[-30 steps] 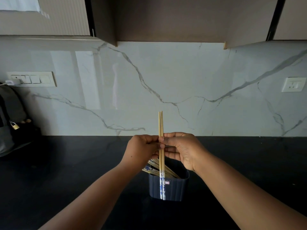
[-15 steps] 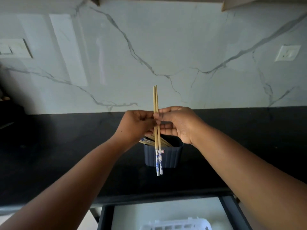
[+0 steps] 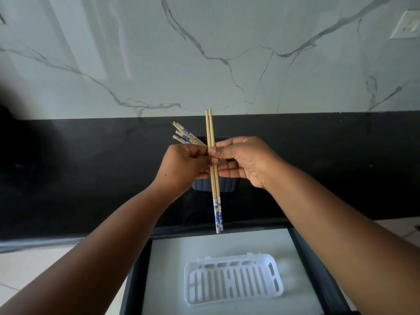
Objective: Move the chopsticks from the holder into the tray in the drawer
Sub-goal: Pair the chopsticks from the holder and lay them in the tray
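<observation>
A pair of wooden chopsticks (image 3: 214,189) with blue-and-white patterned ends hangs upright, patterned ends down, pinched between my left hand (image 3: 185,165) and my right hand (image 3: 244,161). Both hands meet above the dark blue holder (image 3: 216,185) on the black counter. Several more chopsticks (image 3: 185,135) lean out of the holder to the upper left behind my left hand. Below, the white slotted tray (image 3: 233,279) lies in the open drawer (image 3: 172,258) with nothing in it.
The black counter (image 3: 91,178) runs across the view, backed by a marble wall (image 3: 204,53) with a socket (image 3: 406,28) at the upper right. The drawer's dark frame (image 3: 318,269) sticks out toward me below the counter edge. Pale floor shows at both sides.
The view has tilted down, bringing the open drawer and the whole white tray into sight. Both hands still hold the pair upright above the holder, slightly nearer to me.
</observation>
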Tool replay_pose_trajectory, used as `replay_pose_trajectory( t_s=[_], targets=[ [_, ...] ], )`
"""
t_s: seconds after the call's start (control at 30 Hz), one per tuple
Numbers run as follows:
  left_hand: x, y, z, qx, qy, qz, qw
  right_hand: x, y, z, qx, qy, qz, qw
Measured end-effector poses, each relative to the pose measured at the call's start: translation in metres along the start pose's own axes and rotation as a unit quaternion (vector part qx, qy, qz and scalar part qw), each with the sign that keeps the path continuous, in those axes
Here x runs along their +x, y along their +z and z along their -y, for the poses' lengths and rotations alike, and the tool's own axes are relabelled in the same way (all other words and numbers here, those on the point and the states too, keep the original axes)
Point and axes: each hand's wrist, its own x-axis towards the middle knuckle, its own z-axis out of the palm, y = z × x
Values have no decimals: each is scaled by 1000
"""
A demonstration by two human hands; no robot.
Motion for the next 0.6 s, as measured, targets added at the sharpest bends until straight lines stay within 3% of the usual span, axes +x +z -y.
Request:
replay_pose_trajectory(
  t_s=[0.6],
  targets=[
    [7, 57, 15, 64, -20, -41, 997, 7, -60, -15, -34, 36, 57, 997]
  ],
)
